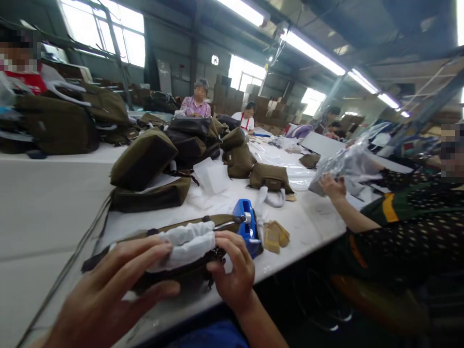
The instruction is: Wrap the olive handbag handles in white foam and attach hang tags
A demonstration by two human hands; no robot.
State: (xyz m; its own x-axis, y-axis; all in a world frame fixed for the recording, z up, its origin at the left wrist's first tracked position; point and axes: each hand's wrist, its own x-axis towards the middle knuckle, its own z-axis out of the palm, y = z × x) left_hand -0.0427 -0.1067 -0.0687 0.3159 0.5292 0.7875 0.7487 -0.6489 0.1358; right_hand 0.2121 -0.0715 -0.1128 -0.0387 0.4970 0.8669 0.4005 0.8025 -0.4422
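An olive-green handbag point(224, 221) with dark trim lies in front of me at the table edge, its top toward me. Its two handles point(192, 245) are wrapped in white paper-like covering. My left hand point(119, 275) rests over the left end of the wrapped handles, fingers stretched out and thumb apart. At the handles' right end, my right hand point(234, 270) has its fingers and thumb bent around the bag's upper edge. A blue tape dispenser point(247, 227) stands just beyond my right hand. My hands hide part of the bag.
More olive bags point(145, 159) are piled behind, with a smaller bag point(270, 178) and white paper sheets point(212, 175). Brown pieces point(276, 236) lie right of the dispenser. At right, a co-worker's hand point(333, 186) holds clear plastic point(348, 159). Other people work farther back.
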